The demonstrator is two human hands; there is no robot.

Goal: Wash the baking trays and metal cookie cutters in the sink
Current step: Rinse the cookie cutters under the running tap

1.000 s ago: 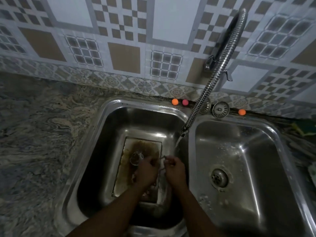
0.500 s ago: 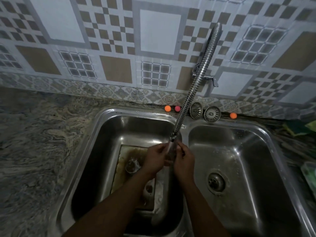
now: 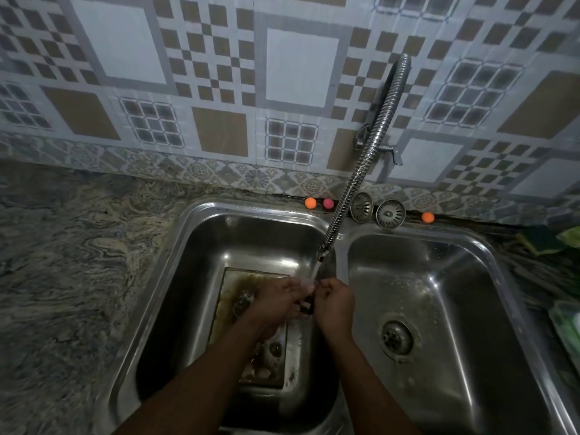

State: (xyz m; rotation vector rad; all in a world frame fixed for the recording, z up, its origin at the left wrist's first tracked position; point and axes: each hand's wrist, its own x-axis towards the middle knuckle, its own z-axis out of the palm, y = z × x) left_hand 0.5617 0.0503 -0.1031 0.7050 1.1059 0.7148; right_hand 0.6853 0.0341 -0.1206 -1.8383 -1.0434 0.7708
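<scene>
Both hands meet under the tap's (image 3: 361, 171) stream, over the left basin (image 3: 194, 277) of two. The right hand (image 3: 334, 304) pinches one small cutter (image 3: 308, 304). The left hand (image 3: 279, 301) touches it, but water blurs its grip. One tray (image 3: 229, 287) lies below, with a second cutter (image 3: 243, 304) on it. Two strainers (image 3: 390, 214) and three balls (image 3: 310, 202) line the rim.

stained baking tray (image 3: 228, 285) flat in sink (image 3: 201, 221), cookie cutter (image 3: 243, 304) on it

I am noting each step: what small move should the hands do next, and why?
Probably turn the small cutter in the water stream: left hand and right hand both pinch it under the spout, so one face may miss the water.
</scene>
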